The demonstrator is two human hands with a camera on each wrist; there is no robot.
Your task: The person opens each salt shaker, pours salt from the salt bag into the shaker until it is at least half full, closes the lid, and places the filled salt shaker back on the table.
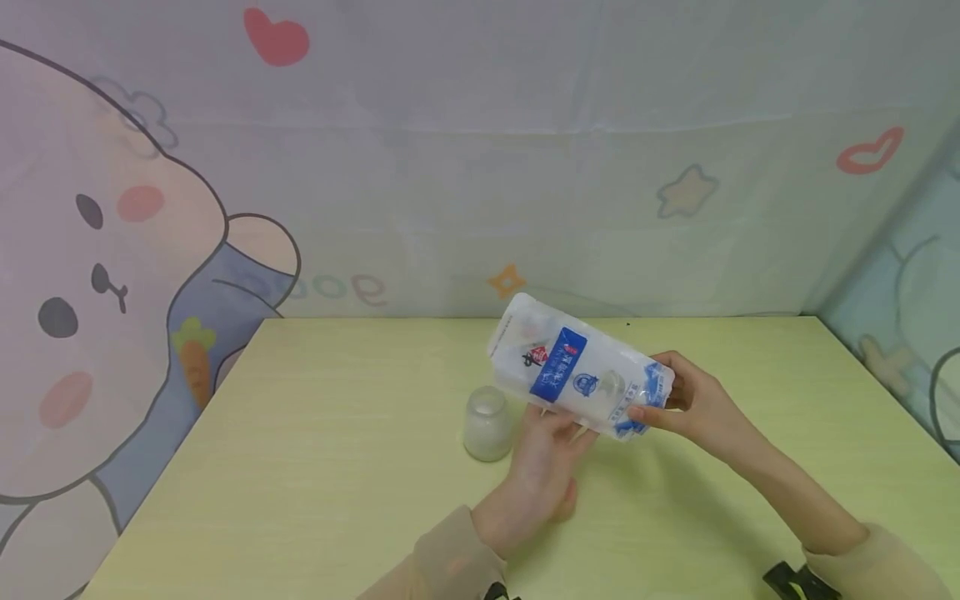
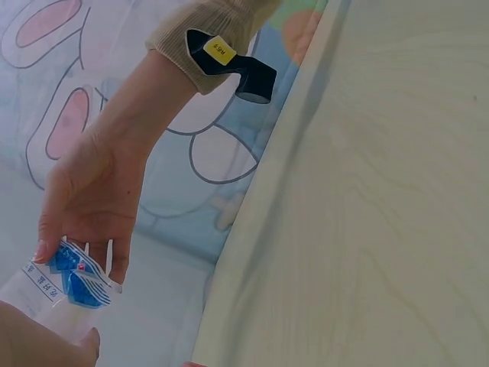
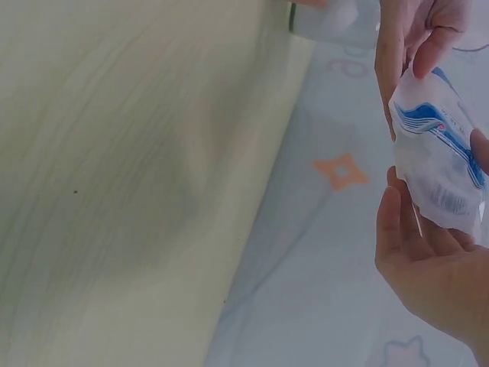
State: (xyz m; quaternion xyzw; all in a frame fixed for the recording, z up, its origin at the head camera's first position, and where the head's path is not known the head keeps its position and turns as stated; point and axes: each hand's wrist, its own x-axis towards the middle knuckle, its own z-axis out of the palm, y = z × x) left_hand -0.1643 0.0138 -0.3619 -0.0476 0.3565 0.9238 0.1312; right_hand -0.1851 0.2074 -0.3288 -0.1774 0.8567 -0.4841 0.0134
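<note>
A white-and-blue bag of salt [image 1: 588, 371] is held tilted above the table, its printed face towards the head camera. My right hand [image 1: 701, 404] grips the bag's lower right end, thumb on the front and fingers behind. My left hand [image 1: 543, 467] is under the bag, its extended fingers touching the lower edge and partly hidden behind it, the thumb standing apart below. Close to the left fingers stands a small glass jar [image 1: 487, 427], upright. In the right wrist view, both the right hand [image 3: 435, 275] and the left hand [image 3: 424, 30] are at the bag [image 3: 439, 157].
The pale wooden table [image 1: 337, 467] ends at a printed cloth backdrop [image 1: 450, 167] with a cartoon animal at the left. A black strap [image 1: 801, 581] sits at the right sleeve. At the far right edge, a dark curved cable-like line [image 1: 936, 400] shows.
</note>
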